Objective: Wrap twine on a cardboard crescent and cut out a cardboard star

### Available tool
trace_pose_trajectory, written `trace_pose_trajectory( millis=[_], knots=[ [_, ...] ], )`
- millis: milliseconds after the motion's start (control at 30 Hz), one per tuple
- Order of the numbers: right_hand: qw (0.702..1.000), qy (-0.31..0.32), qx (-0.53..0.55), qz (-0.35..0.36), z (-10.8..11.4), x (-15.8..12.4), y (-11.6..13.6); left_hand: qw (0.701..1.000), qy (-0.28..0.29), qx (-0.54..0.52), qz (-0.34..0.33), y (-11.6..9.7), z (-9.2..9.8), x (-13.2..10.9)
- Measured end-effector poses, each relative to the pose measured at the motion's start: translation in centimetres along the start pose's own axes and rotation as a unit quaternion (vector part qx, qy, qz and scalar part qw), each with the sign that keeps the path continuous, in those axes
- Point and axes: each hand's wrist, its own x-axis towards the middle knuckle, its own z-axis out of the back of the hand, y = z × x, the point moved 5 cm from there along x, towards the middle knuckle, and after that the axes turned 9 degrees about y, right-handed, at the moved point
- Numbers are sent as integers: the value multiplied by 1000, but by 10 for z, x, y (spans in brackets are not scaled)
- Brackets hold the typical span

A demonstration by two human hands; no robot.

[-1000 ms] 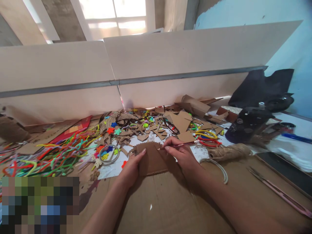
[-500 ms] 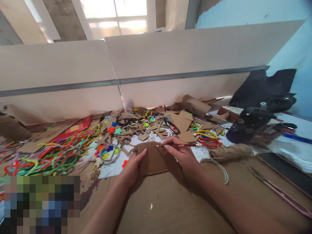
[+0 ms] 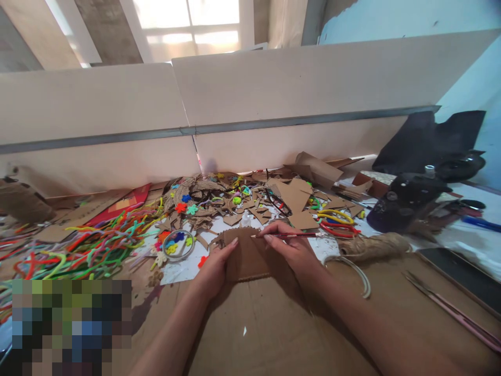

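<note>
A brown cardboard piece (image 3: pixel 247 261) with a scalloped edge is tilted in front of me. My left hand (image 3: pixel 216 267) grips its left side, thumb on the face and fingers hidden behind. Between the thumb and fingers of my right hand (image 3: pixel 290 249) is a dark red pencil (image 3: pixel 291 235), its pale tip at the upper middle of the cardboard. Whether the tip touches the surface I cannot tell. Beyond the piece lie cardboard scraps (image 3: pixel 295 197) and small coloured flower shapes (image 3: pixel 180 208).
Colourful pipe cleaners (image 3: pixel 113 230) spread at the left, near a ring-shaped roll (image 3: pixel 178 245). Rightward are red-handled pliers (image 3: pixel 340 228), a twine roll (image 3: pixel 376 244), pink scissors (image 3: pixel 450 308) and a dark bottle (image 3: pixel 403 201). A pale panel (image 3: pixel 297 83) stands behind.
The whole view has shifted slightly, so things sit a little further right. Both hands keep their hold, and the pencil tip stays near the same spot on the cardboard.
</note>
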Motion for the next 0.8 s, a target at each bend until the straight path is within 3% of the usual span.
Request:
trace_pose_trajectory(
  millis=[500,800],
  knots=[
    [999,12,-32,-5,-4,-1,3,998,42,-41,10,2,-3,1],
    [998,50,-34,14,-13,-6,3,996,48,-76,-1,-2,-12,-1]
  ],
)
